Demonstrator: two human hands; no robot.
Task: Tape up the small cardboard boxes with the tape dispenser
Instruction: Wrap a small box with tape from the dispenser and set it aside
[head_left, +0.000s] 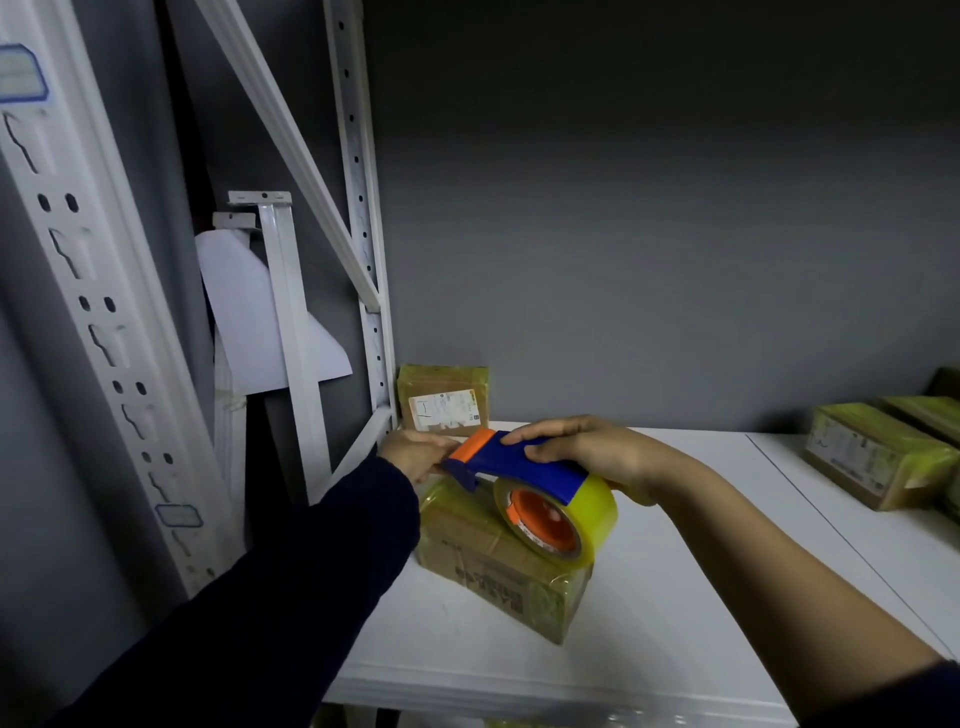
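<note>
Now right hand (587, 447) grip clasps blue plastic tape dispenser (535, 473); left hand (415, 454) grip unclear.

The tape dispenser (524, 465) is royal blue with an orange front tab and an orange hub, and its tape roll (597, 512) is glossy yellow. The cardboard box (488, 566) is brown with dark print under yellowish tape. The shelf (649, 623) is white, the wall (623, 260) grey and the sleeve (311, 571) navy.

We can read no text here. The white label (448, 410) on the back box (441, 379) in the shelf's (675, 597) back left corner, dark print (488, 579) on the near box (467, 530) and the right-edge box's (893, 467) label (852, 457) are blurred.
</note>
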